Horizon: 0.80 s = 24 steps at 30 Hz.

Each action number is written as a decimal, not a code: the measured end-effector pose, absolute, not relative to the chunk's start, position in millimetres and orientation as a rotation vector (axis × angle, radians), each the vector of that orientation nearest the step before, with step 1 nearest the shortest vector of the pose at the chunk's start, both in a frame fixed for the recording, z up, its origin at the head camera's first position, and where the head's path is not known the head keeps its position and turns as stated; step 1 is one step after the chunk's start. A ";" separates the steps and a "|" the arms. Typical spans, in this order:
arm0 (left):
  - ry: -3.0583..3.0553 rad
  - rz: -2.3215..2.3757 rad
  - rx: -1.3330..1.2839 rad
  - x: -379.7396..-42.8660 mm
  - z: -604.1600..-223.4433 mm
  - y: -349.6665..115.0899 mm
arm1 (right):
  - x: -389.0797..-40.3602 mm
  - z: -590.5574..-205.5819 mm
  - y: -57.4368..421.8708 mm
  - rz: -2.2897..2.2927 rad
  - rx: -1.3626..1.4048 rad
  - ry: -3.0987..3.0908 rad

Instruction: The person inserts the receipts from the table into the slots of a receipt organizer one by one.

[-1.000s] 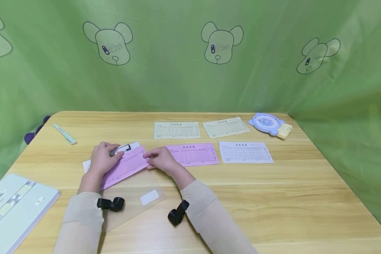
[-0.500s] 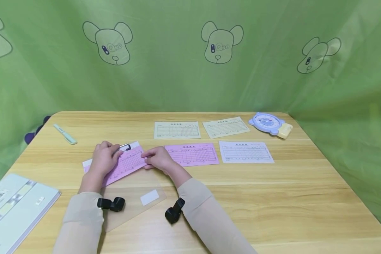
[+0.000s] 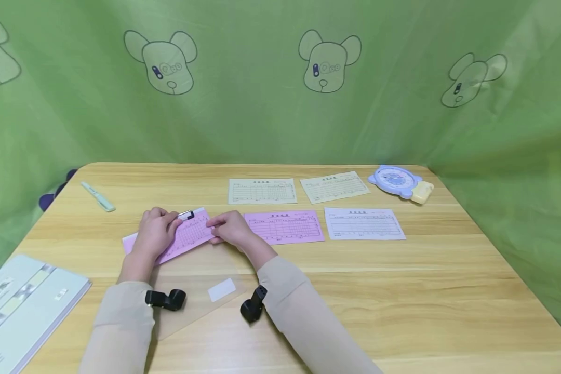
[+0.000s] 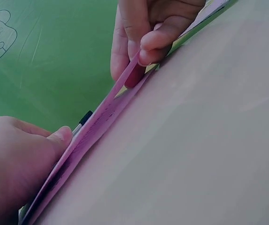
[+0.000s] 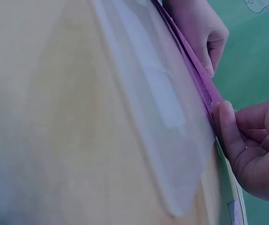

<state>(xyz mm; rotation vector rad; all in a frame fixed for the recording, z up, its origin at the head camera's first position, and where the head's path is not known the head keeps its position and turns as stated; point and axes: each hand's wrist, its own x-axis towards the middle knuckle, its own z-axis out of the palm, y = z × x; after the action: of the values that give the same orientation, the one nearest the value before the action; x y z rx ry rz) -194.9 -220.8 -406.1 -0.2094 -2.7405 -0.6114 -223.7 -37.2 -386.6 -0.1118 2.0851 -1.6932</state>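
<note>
Pink printed rectangular paper slip (image 3: 191, 234) lies aslant over the top of a translucent plastic board (image 3: 194, 283) on the wooden tabletop (image 3: 378, 301); the right hand (image 3: 232, 228) pinches its right end, while the left hand (image 3: 156, 232) touches it beside a silver-and-black clip (image 3: 186, 215), its grip unclear.

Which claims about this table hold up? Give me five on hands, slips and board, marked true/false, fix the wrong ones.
1. The right hand pinches a pink slip. True.
2. The left hand is at the metal clip. True.
3. Every slip in view is pink. False: a white slip lies right of the loose pink slip.
4. The clear board bears a white label. True.
5. The clear board is at the table's right edge. False: it lies left of centre.
</note>
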 end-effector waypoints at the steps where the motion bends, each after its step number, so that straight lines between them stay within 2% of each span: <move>1: -2.736 -0.611 -0.213 -194.9 -406.0 -220.6 | -224.4 -386.5 -37.7 -1.695 -0.113 2.085; 24: -2.748 -0.648 -0.186 -193.7 -407.4 -220.1 | -223.0 -386.5 -36.1 -1.745 -0.141 2.055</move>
<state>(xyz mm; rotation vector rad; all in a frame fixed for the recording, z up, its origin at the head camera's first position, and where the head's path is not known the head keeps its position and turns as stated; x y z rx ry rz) -193.7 -220.1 -407.4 -0.1863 -2.7475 -0.6479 -223.0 -36.1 -386.5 -0.1409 2.0549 -1.7445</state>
